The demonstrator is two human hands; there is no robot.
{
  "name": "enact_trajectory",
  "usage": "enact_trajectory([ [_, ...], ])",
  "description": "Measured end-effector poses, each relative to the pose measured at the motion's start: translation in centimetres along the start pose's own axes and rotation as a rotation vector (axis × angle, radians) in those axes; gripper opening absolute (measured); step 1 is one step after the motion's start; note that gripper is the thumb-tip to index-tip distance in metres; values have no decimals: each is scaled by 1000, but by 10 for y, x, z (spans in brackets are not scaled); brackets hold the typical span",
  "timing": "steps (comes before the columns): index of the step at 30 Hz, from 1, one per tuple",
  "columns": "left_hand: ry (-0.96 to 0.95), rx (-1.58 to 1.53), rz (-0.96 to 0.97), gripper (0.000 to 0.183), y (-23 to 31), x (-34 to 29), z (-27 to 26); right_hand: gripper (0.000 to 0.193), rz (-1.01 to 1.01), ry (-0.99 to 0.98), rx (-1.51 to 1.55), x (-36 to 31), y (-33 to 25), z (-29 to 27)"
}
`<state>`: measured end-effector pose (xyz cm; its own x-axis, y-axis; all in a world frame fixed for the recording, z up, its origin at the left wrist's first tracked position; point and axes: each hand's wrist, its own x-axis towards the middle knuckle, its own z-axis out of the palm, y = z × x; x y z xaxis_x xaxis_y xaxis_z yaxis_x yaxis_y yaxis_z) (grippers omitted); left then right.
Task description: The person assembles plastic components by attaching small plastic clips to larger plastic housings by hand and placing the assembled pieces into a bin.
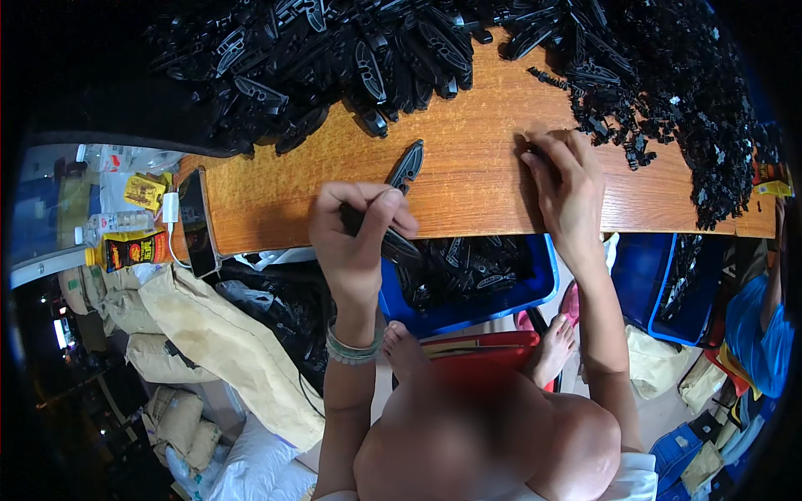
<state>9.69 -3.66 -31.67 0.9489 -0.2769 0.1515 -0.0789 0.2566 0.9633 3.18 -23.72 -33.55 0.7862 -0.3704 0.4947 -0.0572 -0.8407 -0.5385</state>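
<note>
1. Head view: two bare hands are being held over one wooden table (pixel 476 188), the left hand (pixel 355 230) near its front edge and the right hand (pixel 572 188) farther right, well apart.
2. Two lengths of black part are being shown at the left hand: a lower length (pixel 401 247) and an upper length (pixel 408 164); whether one part or two are being seen cannot be told.
3. Two heaps are being borne by the table, too crowded for counting: long black parts (pixel 368 71) at the far side and small black pieces (pixel 720 159) at the right.
4. One blue bin (pixel 550 274), filled with black parts, is being seen below the front edge, between the forearms.
5. The lower length is being gripped beneath the curled left fingers and thumb, its end jutting toward the bin; the upper length is being seen just beyond the fingertips.
6. The right fingers are being kept bent, thumb near forefinger; whether anything is being pinched there cannot be told.
</note>
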Motion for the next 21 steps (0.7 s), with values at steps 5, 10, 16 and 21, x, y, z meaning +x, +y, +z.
enact_trajectory([
  [5, -19, 797, 318, 16, 5, 5, -12, 17, 147, -57, 428, -4, -7, -2],
  [10, -105, 793, 125, 23, 0, 2, -2, 18, 478, -167, 1132, -15, -17, -11],
  [16, -297, 85, -280, 24, 8, -15, 26, 17, 468, -156, 1201, -30, -30, -13],
  [21, -274, 299, -30, 28, 0, -21, 34, 16, 343, -100, 1064, -33, -35, -13],
])
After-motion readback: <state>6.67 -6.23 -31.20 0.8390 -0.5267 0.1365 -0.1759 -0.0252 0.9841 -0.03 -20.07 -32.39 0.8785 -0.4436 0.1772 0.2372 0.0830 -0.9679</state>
